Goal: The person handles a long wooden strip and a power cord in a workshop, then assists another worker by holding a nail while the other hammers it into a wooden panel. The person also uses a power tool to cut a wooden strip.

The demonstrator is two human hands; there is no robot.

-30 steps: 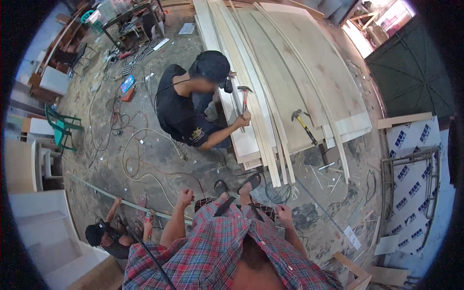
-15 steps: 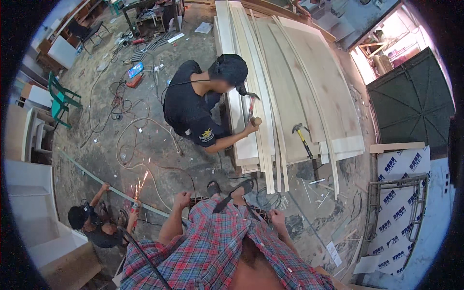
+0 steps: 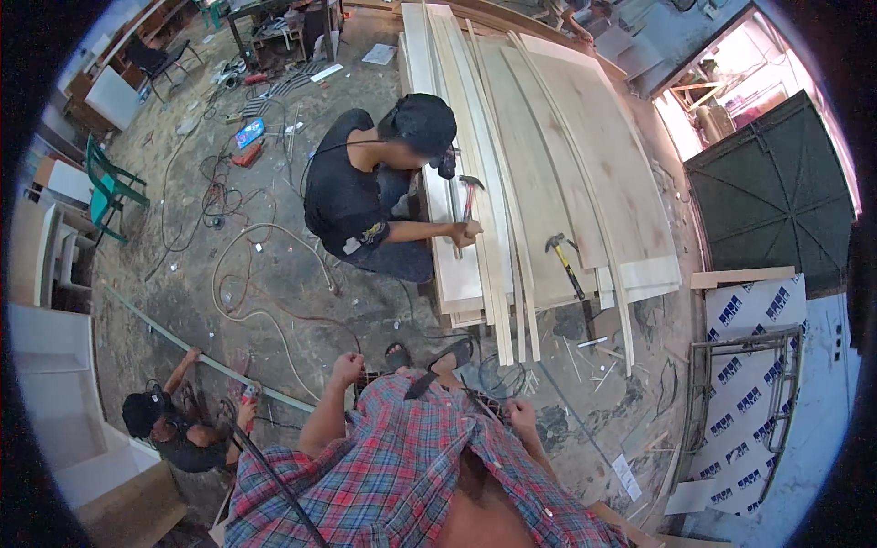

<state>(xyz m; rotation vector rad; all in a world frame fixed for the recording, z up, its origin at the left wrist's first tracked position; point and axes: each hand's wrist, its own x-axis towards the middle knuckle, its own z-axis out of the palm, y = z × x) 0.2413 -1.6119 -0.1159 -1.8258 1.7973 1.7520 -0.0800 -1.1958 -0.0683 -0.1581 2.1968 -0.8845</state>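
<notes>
My left hand (image 3: 347,368) is closed in a loose fist beside my left thigh, with no object showing in it. By my other thigh, my right hand (image 3: 522,416) also has its fingers curled in, and nothing shows in its grip. Ahead, a crouching co-worker (image 3: 352,201) in black holds a red-handled hammer (image 3: 470,194) over pale wood strips (image 3: 494,301) on a stack of boards. A yellow-and-black hammer (image 3: 566,267) lies on the boards (image 3: 598,183), away from my hands. At left, another co-worker (image 3: 187,443) holds a red power tool (image 3: 248,395) at a long green strip (image 3: 164,321).
A coiled hose (image 3: 224,283) and tangled cords (image 3: 219,187) lie on the floor ahead left. Wood scraps (image 3: 603,376) litter the floor right of the boards. A green chair (image 3: 114,187), white cabinets (image 3: 50,365) and a metal frame (image 3: 699,411) stand around the edges.
The hammering co-worker's head and torso have shifted, and the raised hammer is now lower, over the strips. Sparks at the other co-worker's tool have faded. My hands stay beside my thighs.
</notes>
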